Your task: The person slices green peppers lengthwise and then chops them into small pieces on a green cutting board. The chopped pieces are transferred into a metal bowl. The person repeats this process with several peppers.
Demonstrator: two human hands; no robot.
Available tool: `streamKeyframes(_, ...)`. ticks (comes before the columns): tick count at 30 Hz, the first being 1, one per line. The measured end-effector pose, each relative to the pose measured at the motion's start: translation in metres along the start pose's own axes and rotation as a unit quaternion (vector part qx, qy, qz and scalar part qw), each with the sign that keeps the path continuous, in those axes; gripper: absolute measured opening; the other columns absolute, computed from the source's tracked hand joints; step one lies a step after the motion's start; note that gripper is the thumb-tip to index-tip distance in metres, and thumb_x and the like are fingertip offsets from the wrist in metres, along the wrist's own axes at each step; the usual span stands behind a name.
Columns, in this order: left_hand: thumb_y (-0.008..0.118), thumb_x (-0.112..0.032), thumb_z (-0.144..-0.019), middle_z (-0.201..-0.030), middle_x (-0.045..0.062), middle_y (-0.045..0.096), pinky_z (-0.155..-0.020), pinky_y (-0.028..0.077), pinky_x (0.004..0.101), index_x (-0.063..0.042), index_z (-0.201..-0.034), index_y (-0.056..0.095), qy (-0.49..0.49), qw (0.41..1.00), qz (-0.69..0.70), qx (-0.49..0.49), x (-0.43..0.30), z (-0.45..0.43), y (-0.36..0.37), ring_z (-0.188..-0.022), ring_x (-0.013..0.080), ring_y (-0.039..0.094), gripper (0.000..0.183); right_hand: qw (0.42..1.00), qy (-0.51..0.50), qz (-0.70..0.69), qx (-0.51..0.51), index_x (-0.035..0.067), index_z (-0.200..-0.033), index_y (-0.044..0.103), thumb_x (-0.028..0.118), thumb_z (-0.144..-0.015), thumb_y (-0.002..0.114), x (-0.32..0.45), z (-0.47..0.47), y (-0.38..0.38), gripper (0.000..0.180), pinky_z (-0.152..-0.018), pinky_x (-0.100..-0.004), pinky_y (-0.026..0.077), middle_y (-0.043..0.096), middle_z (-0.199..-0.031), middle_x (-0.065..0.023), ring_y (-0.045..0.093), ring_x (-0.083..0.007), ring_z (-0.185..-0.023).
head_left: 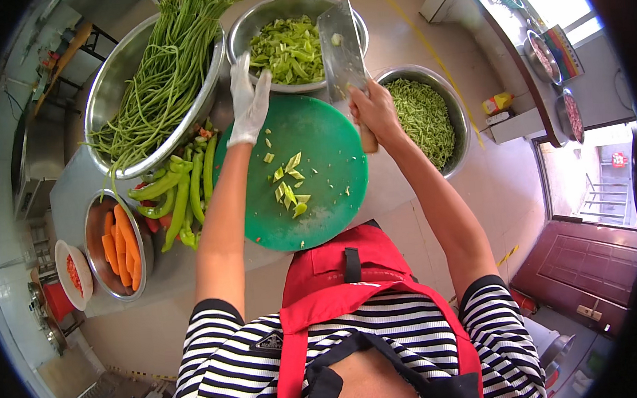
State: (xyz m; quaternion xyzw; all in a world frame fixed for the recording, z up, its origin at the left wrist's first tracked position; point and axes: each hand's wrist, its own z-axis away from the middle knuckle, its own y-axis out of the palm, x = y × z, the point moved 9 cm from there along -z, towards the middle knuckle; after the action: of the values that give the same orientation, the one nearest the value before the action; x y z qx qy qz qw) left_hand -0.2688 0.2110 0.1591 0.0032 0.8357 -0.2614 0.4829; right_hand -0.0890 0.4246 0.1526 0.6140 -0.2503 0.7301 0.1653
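My right hand (376,110) grips the wooden handle of a Chinese cleaver (342,52), its broad blade raised at the right side of a steel bowl (360,24) of cut green peppers (290,50). Bits of pepper cling to the blade. My left hand (248,102), in a thin translucent glove, is open with fingers spread at the bowl's near left rim and holds nothing. Below both hands lies a round green cutting board (329,198). Several diamond-shaped pepper pieces (285,193) and small scraps are scattered on it.
Long beans (163,82) fill a large steel basin (91,111) at the left. Whole green peppers (178,191) lie beside the board, near a bowl of peeled carrots (127,243) and a small bowl of chopped red pieces (73,274). At right stands a bowl of chopped beans (423,116).
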Motion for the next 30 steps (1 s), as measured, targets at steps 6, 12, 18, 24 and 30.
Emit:
streamKeyframes(6,0.074,-0.073,-0.073,-0.165,0.034,0.003,-0.123,0.003,0.0598,0.006,-0.160,0.006,-0.039,0.963,-0.189,0.186,0.033,0.193,0.006,-0.155,0.0489,0.000,0.135,0.985,0.125,0.017,0.115,0.004,-0.092,0.057,0.018,-0.100,0.060,-0.071,0.104,-0.035,0.018,-0.046,-0.0261,0.045,0.057,-0.066,-0.0015,0.054,-0.0095,-0.052)
streamKeyframes(12,0.071,-0.081,-0.065,-0.166,0.033,0.002,-0.122,0.002,0.0640,-0.005,-0.163,0.010,0.000,0.929,-0.301,0.214,0.016,0.254,0.028,-0.154,0.0499,0.000,0.138,0.944,0.275,-0.092,0.159,0.006,-0.093,0.058,0.021,-0.102,0.062,-0.150,0.174,-0.018,0.018,-0.048,-0.0258,0.046,0.056,-0.069,-0.0011,0.054,-0.0095,-0.053)
streamKeyframes(18,0.072,-0.078,-0.070,-0.164,0.031,0.018,-0.124,0.006,0.0598,-0.006,-0.161,0.017,-0.062,0.943,-0.296,0.140,0.054,0.175,0.037,-0.154,0.0483,0.010,0.128,0.938,0.280,-0.135,0.152,0.007,-0.098,0.059,0.023,-0.102,0.062,-0.189,0.193,-0.009,0.017,-0.047,-0.0261,0.047,0.056,-0.068,-0.0013,0.054,-0.0105,-0.051)
streamKeyframes(24,0.073,-0.063,-0.081,-0.158,0.025,0.036,-0.124,0.013,0.0552,-0.002,-0.154,0.034,-0.019,0.981,-0.180,0.063,0.040,0.199,0.069,-0.151,0.0426,0.027,0.102,0.929,0.283,-0.153,0.184,0.006,-0.102,0.056,0.024,-0.102,0.062,-0.210,0.201,0.055,0.019,-0.046,-0.0272,0.047,0.056,-0.068,-0.0017,0.054,-0.0109,-0.052)
streamKeyframes(30,0.080,-0.037,-0.085,-0.147,0.026,0.044,-0.117,0.030,0.0532,-0.009,-0.142,0.053,-0.025,0.996,-0.075,-0.045,-0.006,0.191,0.066,-0.138,0.0462,0.039,0.069,0.937,0.261,-0.128,0.195,0.005,-0.098,0.053,0.022,-0.101,0.060,-0.145,0.194,0.067,0.019,-0.046,-0.0274,0.046,0.053,-0.067,-0.0005,0.053,-0.0101,-0.053)
